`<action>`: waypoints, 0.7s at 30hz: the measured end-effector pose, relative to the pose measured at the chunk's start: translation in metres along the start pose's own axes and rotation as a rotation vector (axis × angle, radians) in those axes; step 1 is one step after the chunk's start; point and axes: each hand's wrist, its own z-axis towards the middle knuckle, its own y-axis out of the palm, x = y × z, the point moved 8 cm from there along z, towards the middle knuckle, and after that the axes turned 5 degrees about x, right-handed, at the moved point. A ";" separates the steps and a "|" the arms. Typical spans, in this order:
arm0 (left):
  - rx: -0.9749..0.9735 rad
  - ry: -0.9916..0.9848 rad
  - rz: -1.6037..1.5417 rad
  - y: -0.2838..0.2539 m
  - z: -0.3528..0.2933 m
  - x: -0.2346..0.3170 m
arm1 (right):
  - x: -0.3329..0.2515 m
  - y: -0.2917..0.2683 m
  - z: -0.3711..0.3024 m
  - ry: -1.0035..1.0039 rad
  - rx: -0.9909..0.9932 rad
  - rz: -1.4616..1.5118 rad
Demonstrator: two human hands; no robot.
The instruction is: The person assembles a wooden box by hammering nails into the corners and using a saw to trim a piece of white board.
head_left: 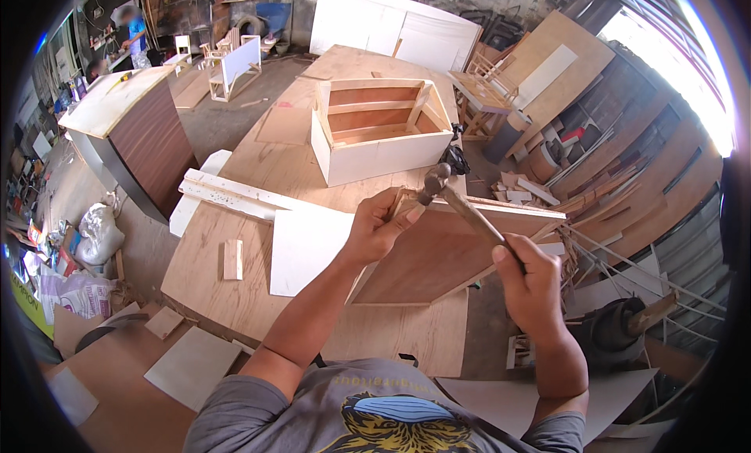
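Note:
My right hand [532, 285] is wrapped round the wooden handle of a hammer [479, 221]. The dark hammer head lies close above my left thumb, at the top edge of a wooden box frame [438, 253] with a brown panel side. That frame stands tilted up on the near part of the worktable. My left hand [377, 228] grips its upper left corner, thumb toward the hammer head. Whether a nail is pinched between those fingers is too small to tell. Farther back on the table sits an open wooden box [379, 165] with a white front.
A plywood worktable [235, 242] carries a white board [309, 249], long white strips [235, 195] and a small wood block [233, 260]. A dark-sided cabinet [145, 132] stands to the left. Scrap wood [524, 191] is piled at right. A person in blue [137, 34] is far left.

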 end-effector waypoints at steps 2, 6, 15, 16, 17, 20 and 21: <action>0.008 -0.004 0.029 -0.001 -0.001 0.000 | -0.011 -0.016 0.002 -0.021 0.096 0.109; -0.004 -0.012 -0.012 0.003 -0.001 0.003 | 0.005 0.003 0.001 0.020 -0.033 -0.003; -0.011 -0.019 0.013 0.002 -0.002 0.002 | -0.004 -0.009 0.002 0.031 0.032 0.077; -0.009 -0.018 0.015 0.001 -0.002 0.000 | -0.005 -0.014 0.003 0.043 0.058 0.134; -0.007 -0.008 0.025 0.000 -0.002 -0.004 | -0.003 -0.016 0.000 0.063 0.112 0.176; -0.012 0.003 0.025 0.000 -0.001 -0.002 | 0.000 0.003 0.001 0.006 -0.016 -0.002; -0.016 0.007 0.017 0.000 -0.001 -0.002 | -0.001 0.000 0.000 0.010 -0.016 -0.004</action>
